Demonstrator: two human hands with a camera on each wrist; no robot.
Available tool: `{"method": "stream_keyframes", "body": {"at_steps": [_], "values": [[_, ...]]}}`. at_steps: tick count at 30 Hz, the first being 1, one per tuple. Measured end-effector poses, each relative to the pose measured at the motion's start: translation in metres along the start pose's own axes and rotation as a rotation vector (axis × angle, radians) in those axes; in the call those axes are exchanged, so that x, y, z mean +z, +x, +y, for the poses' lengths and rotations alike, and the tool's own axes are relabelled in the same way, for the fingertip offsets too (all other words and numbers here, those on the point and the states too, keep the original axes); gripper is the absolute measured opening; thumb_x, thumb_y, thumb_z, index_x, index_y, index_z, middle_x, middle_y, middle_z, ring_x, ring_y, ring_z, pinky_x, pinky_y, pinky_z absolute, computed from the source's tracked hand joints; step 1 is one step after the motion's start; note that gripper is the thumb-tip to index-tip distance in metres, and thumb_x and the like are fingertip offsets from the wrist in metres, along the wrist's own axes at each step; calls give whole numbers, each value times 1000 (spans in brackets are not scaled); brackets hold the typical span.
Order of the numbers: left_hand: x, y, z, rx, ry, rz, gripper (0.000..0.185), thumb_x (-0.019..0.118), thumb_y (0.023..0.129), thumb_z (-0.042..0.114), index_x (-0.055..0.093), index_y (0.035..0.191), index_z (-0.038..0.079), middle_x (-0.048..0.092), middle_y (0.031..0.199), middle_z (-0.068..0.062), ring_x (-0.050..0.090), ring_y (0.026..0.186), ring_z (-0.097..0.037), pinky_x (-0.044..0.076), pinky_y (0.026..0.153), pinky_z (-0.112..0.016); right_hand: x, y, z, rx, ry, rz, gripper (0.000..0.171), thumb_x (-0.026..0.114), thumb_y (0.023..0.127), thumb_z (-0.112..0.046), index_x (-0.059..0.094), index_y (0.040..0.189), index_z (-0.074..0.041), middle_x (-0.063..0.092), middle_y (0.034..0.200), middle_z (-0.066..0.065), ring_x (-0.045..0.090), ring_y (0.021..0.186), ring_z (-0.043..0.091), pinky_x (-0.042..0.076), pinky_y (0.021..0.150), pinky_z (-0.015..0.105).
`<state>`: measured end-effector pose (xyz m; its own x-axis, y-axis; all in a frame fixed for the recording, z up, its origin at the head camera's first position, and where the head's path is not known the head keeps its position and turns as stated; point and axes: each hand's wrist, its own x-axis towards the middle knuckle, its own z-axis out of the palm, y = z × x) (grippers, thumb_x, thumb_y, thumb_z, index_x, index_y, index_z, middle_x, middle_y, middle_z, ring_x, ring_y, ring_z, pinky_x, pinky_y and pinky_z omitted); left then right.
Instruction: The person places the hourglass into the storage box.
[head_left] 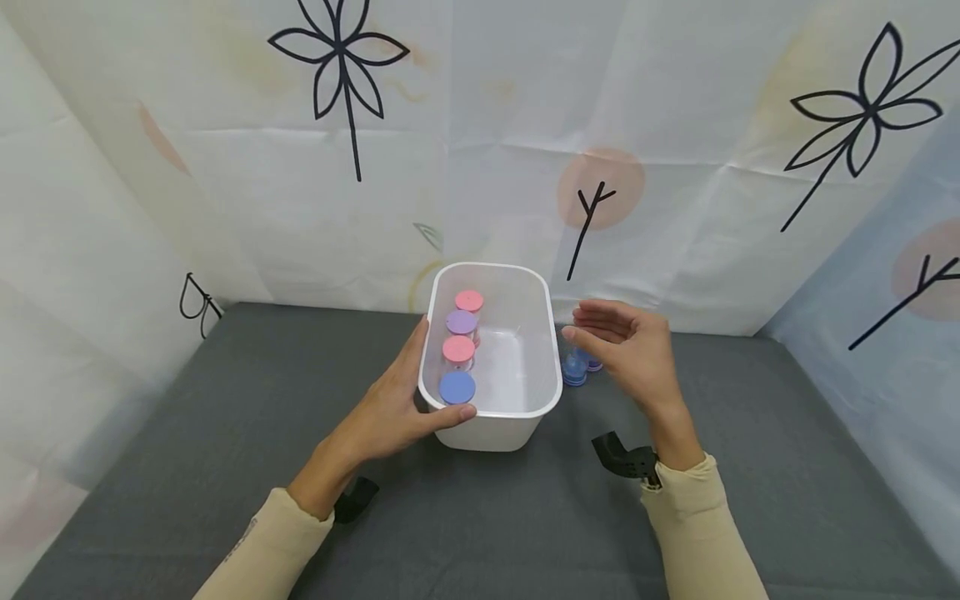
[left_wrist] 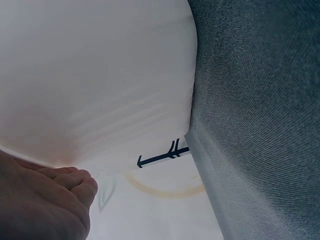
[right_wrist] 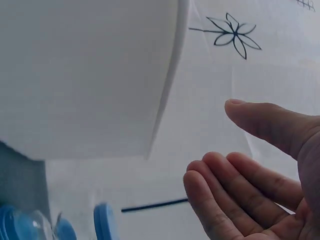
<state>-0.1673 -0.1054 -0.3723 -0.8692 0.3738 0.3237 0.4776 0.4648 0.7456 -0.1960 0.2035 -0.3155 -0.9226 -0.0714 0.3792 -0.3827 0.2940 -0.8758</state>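
Capped jars (head_left: 459, 350) only in head view

Staged recording booth, not a lived-in room: white fabric backdrop with black flower prints (head_left: 341, 62) hangs on left, far and right sides, enclosing a flat dark grey felt-covered tabletop (head_left: 225, 417). No furniture or appliances visible.

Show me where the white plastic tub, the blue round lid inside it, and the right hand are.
white plastic tub (head_left: 557, 367): head view, right rim.
blue round lid (head_left: 457, 387): head view, centre of its top.
right hand (head_left: 637, 350): head view, back of the hand.
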Motion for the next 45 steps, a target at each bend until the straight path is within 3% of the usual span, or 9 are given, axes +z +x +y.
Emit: {"method": "stream_keyframes", "body": {"at_steps": [5,9,13,20,24,31,39,45], "values": [[0,0,-1,7,-6,-1,119,80,83,54,-4,164,29,9,169,5,29,147,-19,32,111,-59,-14,2,8,50,-155,18,45,85,84,-12,69,121,7,71,112,23,69,88,-2,53,80,17],[0,0,0,2,-14,2,120,81,82,55,-4,164,31,10,169,6,30,146,-18,32,110,-59,-23,3,13,92,-300,21,47,85,84,-19,69,122,6,72,111,21,73,93,15,52,75,13],[0,0,1,-6,-13,-1,119,80,81,57,-4,163,36,11,168,10,32,144,-16,33,109,-58,-28,4,19,139,-376,-5,49,84,86,-24,69,122,6,72,112,21,72,101,34,50,71,13],[-1,-1,0,14,-25,3,118,80,82,55,-4,162,38,12,167,13,32,144,-16,33,110,-57,-30,6,27,226,-458,-54,52,85,85,-32,72,119,5,74,108,19,72,100,34,57,78,37],[0,-1,-1,14,-14,2,118,80,82,56,-4,162,38,11,168,10,29,146,-16,32,110,-58,-28,7,33,275,-483,-59,52,85,83,-34,72,118,3,74,109,19,71,102,34,56,83,47],[0,0,-1,6,-12,2,118,79,82,57,-4,163,37,10,168,9,28,146,-16,32,111,-58,-17,8,38,316,-499,-39,59,86,81,-37,71,120,3,73,111,21,70,105,35,54,87,49],[0,0,0,6,-22,-2,118,80,82,56,-5,163,36,8,168,11,27,148,-16,31,111,-58,-5,9,43,322,-469,24,63,89,79,-37,70,123,4,73,112,21,70,106,34,55,86,47],[0,1,0,17,-30,2,119,81,81,54,-4,162,38,8,166,16,28,147,-17,31,111,-58,5,10,48,276,-462,37,61,90,78,-34,71,120,6,73,107,23,72,100,34,56,82,47]]}}
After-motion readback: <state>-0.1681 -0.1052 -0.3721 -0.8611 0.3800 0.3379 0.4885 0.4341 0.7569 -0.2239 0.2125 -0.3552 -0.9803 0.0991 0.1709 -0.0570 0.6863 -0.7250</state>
